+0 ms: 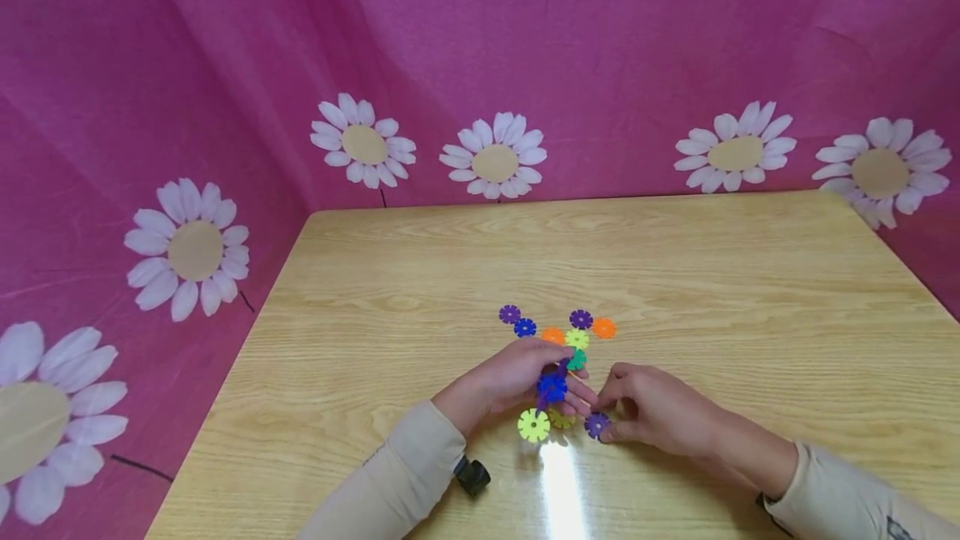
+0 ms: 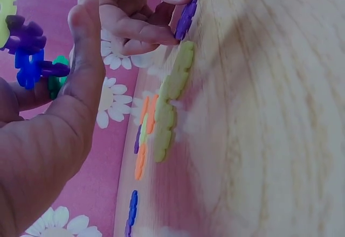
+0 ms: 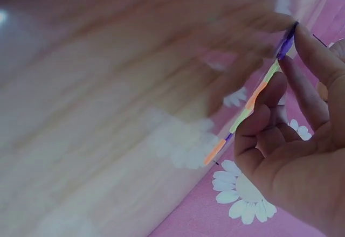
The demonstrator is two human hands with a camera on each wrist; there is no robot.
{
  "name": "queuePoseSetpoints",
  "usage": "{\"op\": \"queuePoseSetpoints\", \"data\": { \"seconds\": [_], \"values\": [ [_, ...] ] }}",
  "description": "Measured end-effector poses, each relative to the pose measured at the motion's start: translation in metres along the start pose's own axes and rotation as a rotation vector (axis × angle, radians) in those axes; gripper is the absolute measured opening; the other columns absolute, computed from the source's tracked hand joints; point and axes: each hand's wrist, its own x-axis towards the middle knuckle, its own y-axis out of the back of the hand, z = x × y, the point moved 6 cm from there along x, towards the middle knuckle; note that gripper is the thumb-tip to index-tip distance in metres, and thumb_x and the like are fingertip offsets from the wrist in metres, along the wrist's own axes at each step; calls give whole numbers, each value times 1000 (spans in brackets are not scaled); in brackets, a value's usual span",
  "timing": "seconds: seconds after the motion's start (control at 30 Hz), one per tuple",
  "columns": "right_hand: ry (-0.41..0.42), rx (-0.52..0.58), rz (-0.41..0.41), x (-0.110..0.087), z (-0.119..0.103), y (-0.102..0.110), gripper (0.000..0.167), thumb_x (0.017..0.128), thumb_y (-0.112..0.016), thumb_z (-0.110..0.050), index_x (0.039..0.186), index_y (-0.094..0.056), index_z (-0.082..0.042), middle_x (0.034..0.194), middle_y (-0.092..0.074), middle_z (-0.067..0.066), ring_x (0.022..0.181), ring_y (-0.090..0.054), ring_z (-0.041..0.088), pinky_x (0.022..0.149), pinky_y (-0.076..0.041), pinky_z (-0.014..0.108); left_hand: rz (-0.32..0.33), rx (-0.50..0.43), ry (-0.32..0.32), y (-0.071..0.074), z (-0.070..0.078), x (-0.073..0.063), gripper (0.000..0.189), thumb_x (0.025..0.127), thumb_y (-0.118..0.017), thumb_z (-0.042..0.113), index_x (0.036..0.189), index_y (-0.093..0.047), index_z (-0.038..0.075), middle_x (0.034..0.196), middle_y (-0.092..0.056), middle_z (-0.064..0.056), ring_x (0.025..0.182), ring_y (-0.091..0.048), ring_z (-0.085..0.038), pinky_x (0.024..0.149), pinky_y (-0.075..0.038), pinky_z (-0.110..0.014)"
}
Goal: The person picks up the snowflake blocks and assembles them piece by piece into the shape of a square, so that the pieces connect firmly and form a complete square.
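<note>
My left hand (image 1: 517, 377) pinches a joined chain of notched plastic discs by its green disc (image 1: 577, 359). From there the chain runs through purple pieces to a blue disc (image 1: 552, 388) and a yellow disc (image 1: 533, 425) at the outer end. In the left wrist view the chain, with its blue disc (image 2: 29, 69), stays up off the tabletop. Thumb and forefinger of my right hand (image 1: 663, 411) pinch a purple disc (image 1: 597, 425) at the tabletop, right of the left fingertips. Yellow discs (image 2: 175, 75) lie close beside that purple disc.
On the wooden table (image 1: 420, 273) beyond the hands lie loose discs: purple (image 1: 510, 314), blue (image 1: 525, 327), another purple (image 1: 581, 320), orange (image 1: 604, 328) and yellow-green (image 1: 577, 340). A pink daisy-print cloth (image 1: 600, 40) hangs behind the table's far edge.
</note>
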Motion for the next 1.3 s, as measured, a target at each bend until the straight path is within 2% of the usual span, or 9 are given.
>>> {"op": "queuePoseSetpoints", "data": {
  "seconds": [0.17,0.33,0.4,0.57,0.7,0.8,0.9,1.17,1.3],
  "values": [
    [-17,11,1,1,-1,-1,21,79,-85,-30,95,-75,-22,82,-61,-15,68,-49,-1,58,-44,18,11,-6,3,0,-1,0,45,107,-40,24,121,-53,-17,111,-68,-35,77,-74,-19,71,-63,-30],
    [-23,87,3,-1,-2,-2,14,83,-82,-23,92,-71,-23,82,-70,-17,75,-62,-3,68,-55,18,21,0,-6,1,1,0,44,107,-40,23,120,-53,-16,110,-67,-36,76,-74,-20,70,-63,-30],
    [-17,125,12,-1,-4,0,10,85,-79,-19,91,-71,-21,84,-73,-15,78,-67,-2,70,-57,19,27,7,-12,2,1,0,41,107,-40,23,115,-54,-14,110,-67,-37,76,-74,-20,69,-63,-29],
    [-48,156,80,-2,-4,14,8,88,-75,-10,90,-72,-17,83,-74,-9,75,-69,3,63,-57,19,12,5,-6,1,1,-1,32,108,-37,22,97,-53,-3,111,-66,-38,76,-74,-19,70,-63,-29],
    [-83,171,156,0,-2,26,8,89,-74,-7,91,-71,-15,87,-75,-5,76,-71,8,65,-58,17,-8,-4,-7,1,1,-1,37,108,-33,21,103,-54,-9,111,-66,-38,77,-73,-19,73,-63,-30],
    [-95,198,196,1,-1,32,8,89,-73,-6,93,-71,-13,91,-76,-1,79,-73,12,67,-59,16,-4,-7,-9,2,1,-1,40,108,-33,21,109,-54,-13,104,-70,-33,78,-73,-20,73,-63,-29],
    [-87,216,225,1,-3,36,8,90,-73,-6,94,-71,-12,92,-76,1,80,-74,14,68,-59,16,5,-3,-6,4,0,0,39,108,-34,22,110,-54,-11,101,-71,-30,79,-73,-21,73,-63,-29],
    [-70,199,329,2,-7,40,11,88,-75,-7,90,-70,-16,87,-75,-1,77,-74,15,67,-60,18,34,28,-3,5,-2,0,43,108,-36,24,122,-51,-14,107,-69,-34,80,-75,-23,74,-64,-33],
    [-36,213,369,2,-10,41,11,87,-76,-6,89,-69,-14,87,-75,-1,77,-74,13,67,-60,19,35,21,-9,4,-1,0,44,108,-36,23,122,-51,-15,99,-72,-30,77,-74,-21,71,-63,-31]
  ]
}}
